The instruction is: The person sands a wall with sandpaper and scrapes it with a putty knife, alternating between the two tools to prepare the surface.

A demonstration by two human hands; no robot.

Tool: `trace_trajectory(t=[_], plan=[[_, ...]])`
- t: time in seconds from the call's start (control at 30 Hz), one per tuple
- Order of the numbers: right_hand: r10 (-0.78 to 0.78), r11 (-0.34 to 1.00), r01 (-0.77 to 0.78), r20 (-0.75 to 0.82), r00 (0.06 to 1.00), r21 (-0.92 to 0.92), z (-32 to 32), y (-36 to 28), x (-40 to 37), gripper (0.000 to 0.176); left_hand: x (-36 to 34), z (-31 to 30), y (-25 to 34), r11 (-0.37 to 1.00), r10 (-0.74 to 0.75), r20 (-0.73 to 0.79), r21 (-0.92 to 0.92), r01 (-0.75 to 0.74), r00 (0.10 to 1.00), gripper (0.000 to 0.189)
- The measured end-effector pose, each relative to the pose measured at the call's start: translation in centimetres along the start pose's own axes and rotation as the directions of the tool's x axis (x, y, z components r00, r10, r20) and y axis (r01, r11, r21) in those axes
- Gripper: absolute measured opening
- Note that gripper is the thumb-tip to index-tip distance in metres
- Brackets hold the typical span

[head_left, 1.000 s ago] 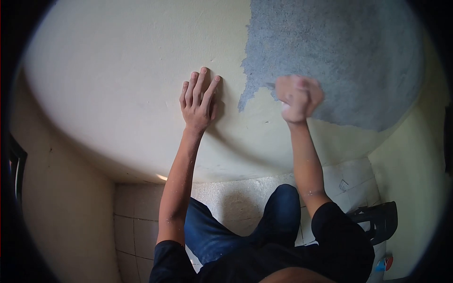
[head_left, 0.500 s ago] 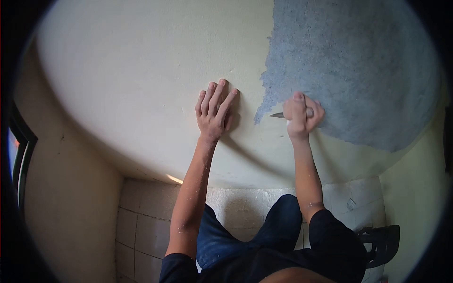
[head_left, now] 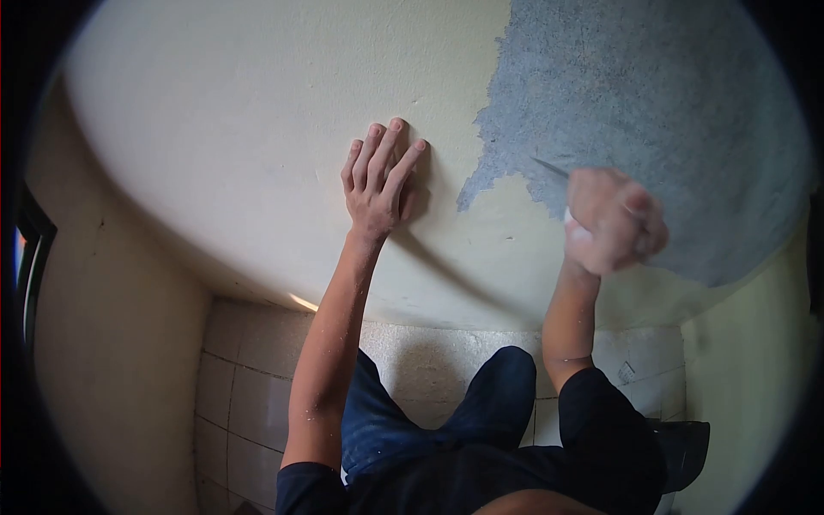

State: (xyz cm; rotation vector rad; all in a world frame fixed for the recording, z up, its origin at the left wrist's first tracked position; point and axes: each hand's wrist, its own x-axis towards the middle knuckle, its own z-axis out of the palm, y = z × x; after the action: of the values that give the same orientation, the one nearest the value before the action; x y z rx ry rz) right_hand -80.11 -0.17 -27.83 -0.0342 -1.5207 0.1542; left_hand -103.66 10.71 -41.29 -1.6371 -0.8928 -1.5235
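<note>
The wall in front of me has cream paint (head_left: pixel 257 112) on its left and lower parts and a rough grey-blue area (head_left: pixel 627 77) with a ragged edge on the right. Flat on the cream paint rests my left hand (head_left: pixel 380 184), fingers spread, holding nothing. My right hand (head_left: pixel 614 219), blurred by motion, is closed round the handle of a pointed metal blade (head_left: pixel 549 166). The blade points up and left over the grey-blue area; whether its tip touches the wall I cannot tell. The handle is mostly hidden by my fingers.
Below the wall lies a tiled floor (head_left: pixel 257 403) with light debris, and my knees are bent over it. A dark object (head_left: pixel 687 451) stands at the lower right beside the side wall. A dark frame (head_left: pixel 36 257) is at the far left.
My right hand has moved right with the blade, whose tip now points more upward. Cream paint formerly behind that hand shows again. My left hand is still on the wall; the view has shifted slightly.
</note>
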Motion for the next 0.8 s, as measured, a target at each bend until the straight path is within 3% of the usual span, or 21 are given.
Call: trace_trajectory(t=[0.1, 0.2, 0.23, 0.27, 0.3, 0.37, 0.43, 0.53, 0.6, 0.7, 0.73, 0.8], plan=[[0.148, 0.970, -0.162, -0.090, 0.985, -0.181, 1.5, 1.5, -0.2, 0.046, -0.3, 0.0, 0.4, 1.000, -0.007, 0.017, 0.008, 0.007, 1.000, 0.050], [-0.013, 1.000, 0.013, 0.038, 0.999, 0.012, 1.4, -2.0, 0.7, 0.046, 0.4, 0.4, -0.2, 1.000, 0.012, -0.018, 0.003, -0.012, 1.000, 0.052], [0.033, 0.972, -0.057, 0.109, 0.993, 0.228, 1.0, -2.7, 1.3, 0.044, 0.3, 0.4, -0.2, 1.000, 0.015, -0.018, 0.009, -0.015, 1.000, 0.052], [-0.081, 0.995, 0.085, 0.074, 0.994, -0.060, 1.4, -1.7, 1.4, 0.045, -0.2, 0.2, 0.0, 1.000, 0.012, -0.007, 0.009, -0.012, 1.000, 0.053], [-0.198, 0.914, 0.213, 0.080, 0.977, -0.346, 2.1, 0.5, 1.5, 0.045, -0.1, -0.1, 0.1, 1.000, 0.004, 0.011, 0.013, -0.005, 1.000, 0.055], [-0.124, 0.835, 0.142, 0.070, 0.990, -0.531, 2.0, 2.9, -0.7, 0.045, -0.2, -0.2, 0.3, 1.000, -0.004, 0.031, 0.013, 0.003, 1.000, 0.055], [0.257, 0.906, -0.236, 0.013, 0.966, -0.352, 2.6, 4.5, -2.9, 0.045, 0.0, -0.2, 0.1, 1.000, 0.003, 0.016, -0.007, -0.003, 1.000, 0.057], [0.045, 0.999, -0.045, 0.006, 0.999, -0.020, 2.5, -1.2, -0.8, 0.046, -0.1, -0.1, 0.1, 0.999, -0.009, 0.007, -0.049, 0.009, 1.000, 0.055], [0.018, 0.994, -0.022, 0.037, 0.999, 0.110, 2.0, -2.3, 0.2, 0.045, -0.3, -0.1, 0.0, 1.000, 0.001, 0.024, -0.020, 0.000, 1.000, 0.055], [0.054, 0.916, -0.042, 0.021, 0.998, -0.399, 2.0, 3.3, -2.5, 0.040, -0.2, 0.1, 0.0, 1.000, -0.006, 0.024, -0.001, 0.006, 1.000, 0.055], [0.247, 0.857, -0.191, 0.056, 0.967, -0.478, 2.5, 4.4, -3.4, 0.039, -0.2, -0.1, 0.0, 1.000, -0.007, 0.028, -0.003, 0.007, 1.000, 0.055], [0.108, 0.893, -0.075, 0.051, 0.993, -0.444, 2.4, 2.9, -4.4, 0.040, -0.3, -0.4, 0.2, 1.000, 0.007, 0.034, -0.029, -0.006, 0.999, 0.055]])
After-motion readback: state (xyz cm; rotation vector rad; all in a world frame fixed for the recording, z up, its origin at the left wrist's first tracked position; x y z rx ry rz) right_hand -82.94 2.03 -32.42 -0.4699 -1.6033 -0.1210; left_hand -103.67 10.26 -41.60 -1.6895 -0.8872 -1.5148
